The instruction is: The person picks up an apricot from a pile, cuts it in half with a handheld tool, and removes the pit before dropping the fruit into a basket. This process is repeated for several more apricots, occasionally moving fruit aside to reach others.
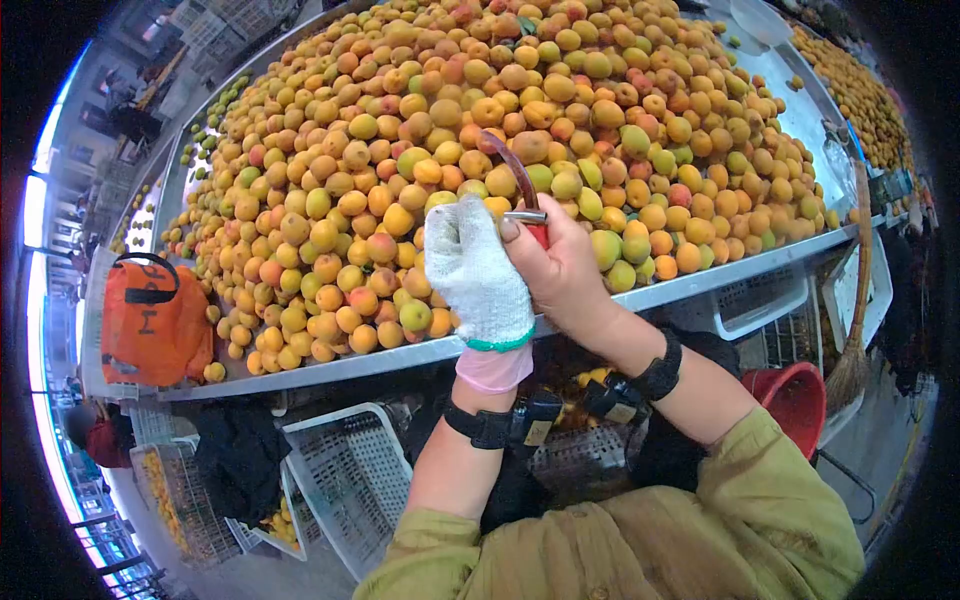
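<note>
My left hand [478, 272] wears a white knit glove with a green cuff over a pink one. Its fingers are curled closed, and whatever they may hold is hidden. Pressed close beside it, my bare right hand [566, 268] grips a curved hooked tool [518, 172] with a red handle and a shiny metal collar. The tool's dark reddish curve points up and away to the left. Both hands are above the near edge of a large heap of apricots [400, 190], orange, yellow and some green, piled on a metal table [700, 272].
An orange bag [155, 325] sits at the table's left end. Below the edge are a white plastic crate [345, 480], a red bucket [800, 405] and crates with apricots. A straw broom [850, 375] leans at the right. More apricots [860, 95] lie on another surface behind.
</note>
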Motion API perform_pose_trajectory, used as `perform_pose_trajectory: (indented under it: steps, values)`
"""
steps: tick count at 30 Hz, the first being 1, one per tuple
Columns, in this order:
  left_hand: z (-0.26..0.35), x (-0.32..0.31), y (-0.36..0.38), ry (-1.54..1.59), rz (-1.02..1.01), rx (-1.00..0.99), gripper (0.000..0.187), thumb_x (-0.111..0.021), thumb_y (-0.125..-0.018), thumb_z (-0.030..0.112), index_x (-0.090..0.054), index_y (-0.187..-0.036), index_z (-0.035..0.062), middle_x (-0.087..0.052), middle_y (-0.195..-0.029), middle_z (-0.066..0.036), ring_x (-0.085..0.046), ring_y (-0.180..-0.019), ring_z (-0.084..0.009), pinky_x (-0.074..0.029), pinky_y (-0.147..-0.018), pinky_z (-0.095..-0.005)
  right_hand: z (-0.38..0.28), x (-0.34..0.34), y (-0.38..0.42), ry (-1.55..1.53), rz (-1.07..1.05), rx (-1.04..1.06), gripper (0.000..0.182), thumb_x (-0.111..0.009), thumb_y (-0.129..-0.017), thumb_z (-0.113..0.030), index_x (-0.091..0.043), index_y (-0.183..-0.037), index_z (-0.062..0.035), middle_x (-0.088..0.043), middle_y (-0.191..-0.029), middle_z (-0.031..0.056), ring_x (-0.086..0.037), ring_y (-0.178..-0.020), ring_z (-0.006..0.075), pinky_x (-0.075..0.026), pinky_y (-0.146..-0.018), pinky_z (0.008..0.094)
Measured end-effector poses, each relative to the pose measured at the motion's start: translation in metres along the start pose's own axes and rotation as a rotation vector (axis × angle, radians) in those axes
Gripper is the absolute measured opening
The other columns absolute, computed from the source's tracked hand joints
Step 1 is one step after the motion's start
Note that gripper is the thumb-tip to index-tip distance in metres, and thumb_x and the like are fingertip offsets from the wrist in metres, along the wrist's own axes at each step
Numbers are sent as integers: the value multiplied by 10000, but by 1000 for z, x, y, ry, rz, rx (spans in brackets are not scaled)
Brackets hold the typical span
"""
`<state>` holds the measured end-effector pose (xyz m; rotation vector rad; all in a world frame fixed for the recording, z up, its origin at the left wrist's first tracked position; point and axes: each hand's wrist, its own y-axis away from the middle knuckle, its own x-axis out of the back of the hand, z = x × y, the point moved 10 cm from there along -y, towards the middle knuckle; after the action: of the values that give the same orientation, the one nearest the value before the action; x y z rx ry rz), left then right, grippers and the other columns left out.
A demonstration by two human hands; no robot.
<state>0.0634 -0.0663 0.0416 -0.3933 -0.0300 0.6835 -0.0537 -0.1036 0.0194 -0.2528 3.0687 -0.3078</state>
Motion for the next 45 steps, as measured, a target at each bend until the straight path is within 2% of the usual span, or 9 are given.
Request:
perform_pose_trajectory:
  steps: [8,11,13,15,17,22,25,37,45]
  values:
    - [-5,-17,-4,-32,-130,29,185,-627,-856,53,-525,-705,26,-550,-691,-42,-503,-625,-119,-393,-550,-282,39,-7,13,-421,-58,-526,411,-501,-939,-440,-609,-924,-44,-605,-771,18,-548,-663,78,-454,-595,229]
    - [41,-47,19,-336,-389,-589,178,-749,-722,48,-577,-764,34,-587,-756,-39,-570,-709,-176,-449,-647,-315,59,-30,29,-893,-38,-889,462,-460,-927,-525,-622,-926,-92,-627,-801,38,-589,-664,129,-475,-587,251]
    - [-1,-16,5,92,-171,-94,195,-726,-739,25,-589,-877,16,-604,-820,-62,-599,-782,-170,-490,-717,-305,80,-16,23,-733,-71,-897,470,-454,-904,-583,-590,-837,-139,-585,-688,22,-547,-529,126,-446,-484,265]
    - [-79,1,32,442,16,852,360,-729,-726,8,-549,-1037,-11,-607,-905,-84,-591,-871,-143,-501,-785,-289,42,-45,26,-1224,-563,-932,508,-450,-886,-628,-526,-753,-143,-468,-555,-19,-407,-389,73,-358,-390,250]
    - [-29,10,-4,-262,-117,10,389,-680,-789,21,-499,-1131,-15,-598,-970,-92,-584,-924,-139,-513,-799,-291,47,-34,23,-1023,-389,-963,544,-424,-886,-651,-465,-705,-140,-360,-490,-43,-282,-333,36,-280,-353,224]
    - [-89,-3,11,869,168,884,287,-584,-892,355,-556,-912,70,-583,-787,-59,-569,-689,-198,-498,-630,-328,42,-31,26,-906,-458,-873,568,-326,-932,-626,-482,-729,-119,-369,-480,-45,-305,-320,41,-279,-320,198]
    - [-98,-2,19,907,230,1011,308,-552,-894,394,-561,-858,88,-577,-733,-63,-542,-634,-233,-469,-594,-351,41,-28,30,-813,-450,-829,570,-326,-932,-627,-506,-784,-106,-366,-481,-38,-309,-318,49,-282,-318,201]
    - [-107,4,17,1016,141,1060,353,-508,-908,409,-557,-968,64,-580,-873,-103,-533,-774,-272,-461,-685,-432,39,-30,36,-957,-462,-911,550,-340,-930,-618,-494,-752,-121,-407,-504,-24,-343,-345,58,-324,-349,222]
    - [-115,7,14,1088,129,1064,348,-495,-913,398,-562,-949,59,-588,-849,-95,-548,-778,-270,-466,-708,-436,41,-25,42,-770,-560,-816,547,-295,-959,-577,-557,-974,-97,-427,-503,-3,-345,-320,67,-314,-309,219]
